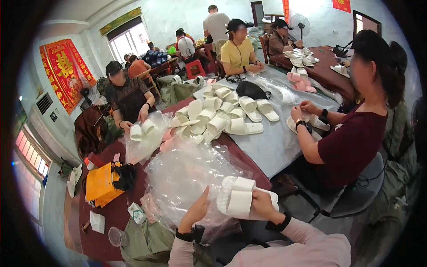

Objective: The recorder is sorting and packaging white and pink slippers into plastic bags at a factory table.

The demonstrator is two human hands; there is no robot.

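My right hand [262, 204] grips a pair of white slippers [240, 202] by the heel side, their toes pointing left. My left hand [195, 211] is to the left of the slippers, at the edge of a clear plastic bag [214, 222]. Its thumb side points up, and the film stretches from it toward the slipper toes; the other fingers are partly hidden. Beyond both hands, a stack of clear plastic bags [178, 178] covers part of the dark red table [240, 155].
White slippers [207, 115] are heaped mid-table, a few pink ones among them. An orange bag [102, 184], a tissue pack [137, 212] and a clear cup [118, 236] sit at left. A co-worker in maroon [351, 133] handles slippers at right; another [131, 95] bags slippers across the table.
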